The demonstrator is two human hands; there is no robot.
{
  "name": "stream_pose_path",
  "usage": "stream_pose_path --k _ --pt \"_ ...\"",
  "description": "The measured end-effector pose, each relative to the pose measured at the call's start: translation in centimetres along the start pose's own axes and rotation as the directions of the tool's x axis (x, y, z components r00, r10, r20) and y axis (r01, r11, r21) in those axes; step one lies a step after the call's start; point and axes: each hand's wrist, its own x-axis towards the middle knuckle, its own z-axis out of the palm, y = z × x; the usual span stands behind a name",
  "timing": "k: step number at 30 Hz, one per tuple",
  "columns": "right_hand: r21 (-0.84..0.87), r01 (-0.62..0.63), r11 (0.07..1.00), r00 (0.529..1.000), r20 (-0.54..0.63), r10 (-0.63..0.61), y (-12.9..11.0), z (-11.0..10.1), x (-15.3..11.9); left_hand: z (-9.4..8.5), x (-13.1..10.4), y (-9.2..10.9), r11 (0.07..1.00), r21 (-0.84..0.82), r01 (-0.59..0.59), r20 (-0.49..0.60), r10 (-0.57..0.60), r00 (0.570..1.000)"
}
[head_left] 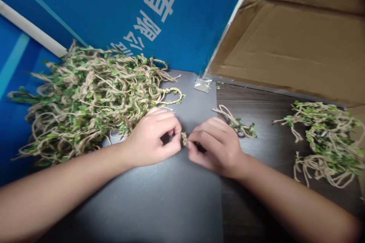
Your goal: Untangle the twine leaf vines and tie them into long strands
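Note:
Near the middle of the view, a short piece of leafy twine (184, 139) spans the small gap between my two hands. My left hand (157, 135) pinches its left end, thumb against forefinger. From the right, my right hand (216, 145) pinches the same strand, its fingers curled over and hiding most of it. Twine ends and green leaves (241, 127) stick out just beyond my right hand on the dark wood. A big heap of twine with green leaves (94, 98) lies beyond and left of my left hand.
At the right is a smaller pile of leafy twine (330, 136). A small clear plastic bag (203, 85) lies at the back of the grey mat (171, 201). Behind stand a blue printed panel (114, 7) and a large cardboard sheet (299, 53).

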Motion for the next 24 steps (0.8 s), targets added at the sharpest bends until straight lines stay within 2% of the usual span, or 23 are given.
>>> stream_pose_path --k 2,5,11,17,24 --pt "0.067 -0.039 0.997 0.999 -0.016 0.040 0.07 0.00 0.00 -0.01 0.02 -0.01 1.000 -0.016 -0.014 0.006 0.014 1.000" --pt "0.029 -0.069 0.997 0.998 -0.005 0.069 -0.02 -0.09 0.03 0.02 0.02 -0.08 0.999 -0.045 -0.018 0.006 0.018 1.000" --pt "-0.146 0.092 0.985 0.996 0.030 -0.089 -0.27 -0.46 -0.05 0.00 -0.04 -0.21 0.999 -0.048 0.010 0.005 -0.010 1.000" --pt "-0.228 0.063 0.972 0.997 0.051 -0.053 -0.24 -0.40 0.26 -0.07 0.07 -0.12 0.998 -0.055 0.011 -0.002 -0.011 1.000" --pt "-0.259 0.096 0.961 0.995 0.041 -0.089 -0.36 -0.30 0.10 0.07 0.08 -0.14 0.999 -0.011 0.034 0.006 -0.034 0.999"
